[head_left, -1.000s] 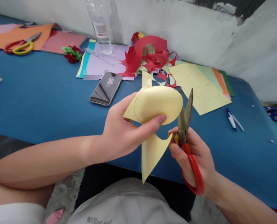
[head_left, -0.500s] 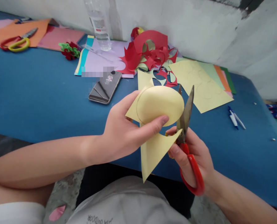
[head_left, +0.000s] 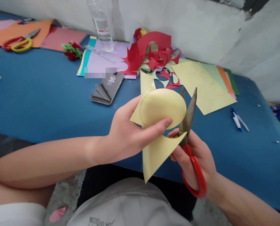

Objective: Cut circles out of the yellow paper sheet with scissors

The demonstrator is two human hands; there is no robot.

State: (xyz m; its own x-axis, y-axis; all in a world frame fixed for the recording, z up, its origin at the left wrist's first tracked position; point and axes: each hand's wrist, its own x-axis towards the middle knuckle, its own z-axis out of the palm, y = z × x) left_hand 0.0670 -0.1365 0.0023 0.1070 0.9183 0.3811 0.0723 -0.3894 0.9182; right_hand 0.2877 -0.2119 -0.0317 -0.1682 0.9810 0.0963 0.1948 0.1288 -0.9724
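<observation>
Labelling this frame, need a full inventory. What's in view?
yellow paper: 1, pale yellow, held over table edge
red-handled scissors: 1, blades open against the paper
phone: 1, dark, table centre
bottle: 1, clear, by wall
red scraps: pile, red, right of bottle
yellow sheet: 1, pale yellow, circles drawn, right of scraps
lilac sheets: few, lilac, by bottle's base
orange sheet: 1, orange, far left
pink sheet: 1, pink, beside orange
yellow-handled scissors: 1, on orange sheet
paper flower: 1, green-red, left of lilac sheets
pens: 2, blue-white, right
table: 1, blue
left hand: grips yellow paper
right hand: grips red-handled scissors
</observation>
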